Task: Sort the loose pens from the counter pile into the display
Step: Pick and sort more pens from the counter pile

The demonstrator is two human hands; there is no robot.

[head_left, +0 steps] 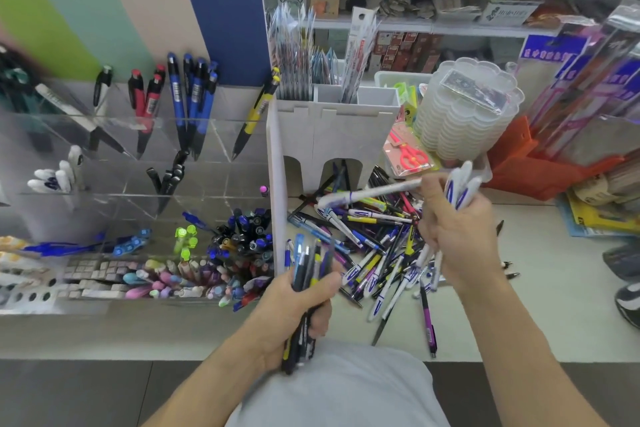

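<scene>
I see the clear acrylic pen display [194, 156] filling the left half of the white counter [519, 305], its tiered compartments holding pens sorted by colour, with a white divider panel [277, 191] along its right edge. Just right of that panel lies the loose pen pile [377, 246], a heap of crossed pens. My left hand [294, 308] grips a dark pen bundle [308, 274] upright near the display's front corner, and my right hand [457, 232], raised above the pile, grips several white-and-blue pens [462, 184].
</scene>
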